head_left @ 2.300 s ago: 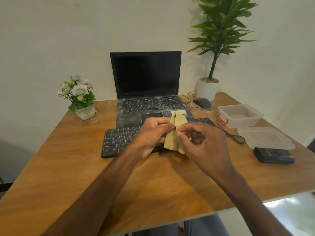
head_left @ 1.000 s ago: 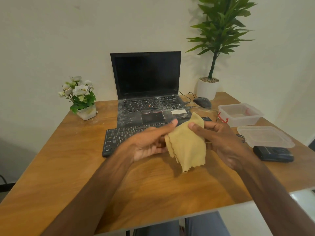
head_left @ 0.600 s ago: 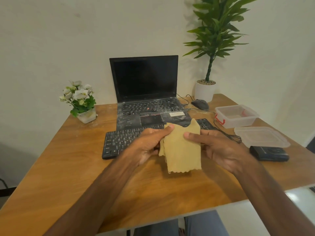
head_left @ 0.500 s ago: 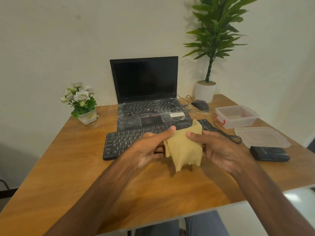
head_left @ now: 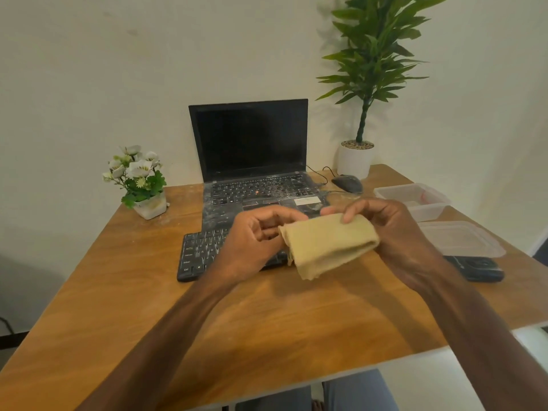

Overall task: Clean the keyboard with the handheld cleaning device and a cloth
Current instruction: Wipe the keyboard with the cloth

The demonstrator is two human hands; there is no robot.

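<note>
Both of your hands are on the soft tan fabric cloth [head_left: 326,244], which you hold in the air over the near edge of the flat black external keyboard [head_left: 201,253]; I cannot tell whether any of it brushes the keys. Your right hand [head_left: 397,232] has the cloth folded over its fingers, with the thumb pressed on top. Your left hand [head_left: 255,241] has its fingers curled at the cloth's left end and seems to pinch it there.

By my reading the task is in its early part. You are folding the cloth into a pad, and no wiping of the keyboard shows yet. The flat black rectangular handheld cleaning device [head_left: 480,269], if that is what it is, lies untouched at the right of the brown wooden table [head_left: 148,307], partly behind your right forearm. White dust lies on the open black laptop [head_left: 249,137] behind the keyboard. The keyboard's own keys are too small to judge for dirt.

The cloth's long axis runs left to right between your hands. Its rounded fold points right, and its loose edges hang down at the lower left. The keyboard also lies long side left to right, with its right part hidden behind your hands.
</note>
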